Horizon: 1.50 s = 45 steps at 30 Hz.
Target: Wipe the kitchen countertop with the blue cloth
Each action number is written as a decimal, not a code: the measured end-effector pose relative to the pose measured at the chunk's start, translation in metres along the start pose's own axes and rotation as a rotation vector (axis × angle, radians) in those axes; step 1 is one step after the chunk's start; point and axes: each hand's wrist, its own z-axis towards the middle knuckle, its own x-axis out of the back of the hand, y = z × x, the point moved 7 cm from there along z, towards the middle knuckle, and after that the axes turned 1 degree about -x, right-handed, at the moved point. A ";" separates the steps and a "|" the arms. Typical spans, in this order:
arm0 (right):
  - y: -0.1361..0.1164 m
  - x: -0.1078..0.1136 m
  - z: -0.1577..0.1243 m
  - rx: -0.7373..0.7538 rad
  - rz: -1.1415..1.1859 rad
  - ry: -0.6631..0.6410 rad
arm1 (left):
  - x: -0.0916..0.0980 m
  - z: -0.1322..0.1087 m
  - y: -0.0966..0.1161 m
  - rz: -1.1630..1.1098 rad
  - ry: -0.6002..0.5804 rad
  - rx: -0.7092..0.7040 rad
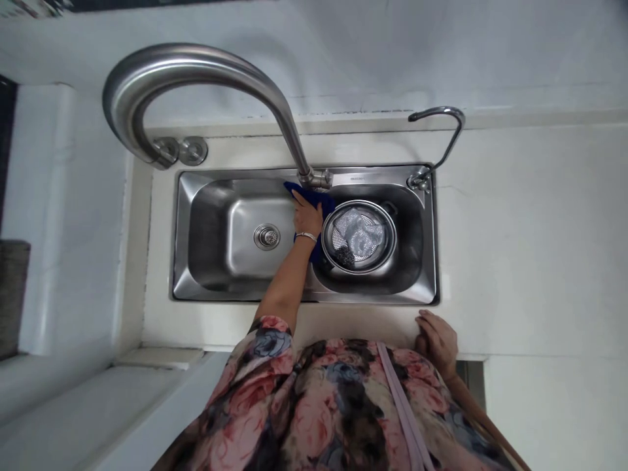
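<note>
A dark blue cloth (321, 201) lies over the divider of the steel double sink (183, 261), just below the base of the big faucet. My left hand (307, 217) rests on this cloth, its fingers pointing toward the faucet and partly spread, the palm pressed down. A bracelet circles the left wrist. On the front counter edge, right of my body, my right hand (438, 340) lies with its fingers curled; nothing shows in it. In the right basin stands a round metal pot (394, 240) holding a perforated strainer, a clear crumpled item and a dark scrubber.
The large curved faucet (196, 62) arches over the left basin. A thin second tap (454, 134) stands at the sink's back right corner. Two round metal caps (193, 150) sit on the counter (515, 248) at the back left. A wall rises behind and to the left.
</note>
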 end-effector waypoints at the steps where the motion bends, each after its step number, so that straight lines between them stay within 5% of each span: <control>1: 0.000 -0.001 0.001 0.002 0.001 0.002 | 0.001 0.003 -0.001 -0.012 -0.006 -0.001; 8: -0.013 0.000 0.014 0.053 -0.033 0.105 | 0.015 0.005 -0.003 -0.089 -0.078 -0.004; 20: -0.016 0.002 0.016 0.115 -0.033 0.221 | 0.007 -0.097 -0.043 0.000 -0.148 -0.047; 30: -0.017 0.002 0.016 0.102 -0.030 0.244 | 0.011 -0.147 -0.087 0.085 -0.317 -0.119; 35: -0.015 0.001 0.014 0.085 -0.022 0.229 | 0.013 -0.146 -0.090 0.044 -0.316 -0.130; 45: -0.003 -0.003 0.005 0.090 -0.045 0.105 | -0.002 -0.098 -0.053 -0.108 -0.173 -0.006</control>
